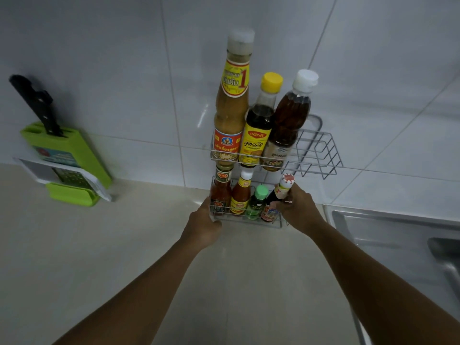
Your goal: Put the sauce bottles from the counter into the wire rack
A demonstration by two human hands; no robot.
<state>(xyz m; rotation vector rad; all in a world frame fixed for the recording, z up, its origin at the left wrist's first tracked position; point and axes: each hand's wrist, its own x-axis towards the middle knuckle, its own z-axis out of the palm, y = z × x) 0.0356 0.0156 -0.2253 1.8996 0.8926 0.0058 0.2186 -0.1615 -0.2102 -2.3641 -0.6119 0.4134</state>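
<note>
A two-tier wire rack (321, 155) hangs on the tiled wall. Its top tier holds a tall tan sauce bottle (232, 105), a yellow-capped dark bottle (260, 125) and a white-capped brown bottle (290, 120). In the bottom tier stand two red chili sauce bottles (220, 192) (241, 192), a small green bottle (256, 202) and a dark sauce bottle with a red-and-white cap (277, 195). My right hand (300, 207) grips that dark bottle at the tier's right end. My left hand (204, 225) holds the bottom tier's left front corner.
A green knife block with a black-handled knife (62, 145) and a grater (72, 178) stands at the left against the wall. A steel sink (398, 230) lies at the right. The beige counter (99, 245) stretches below the rack.
</note>
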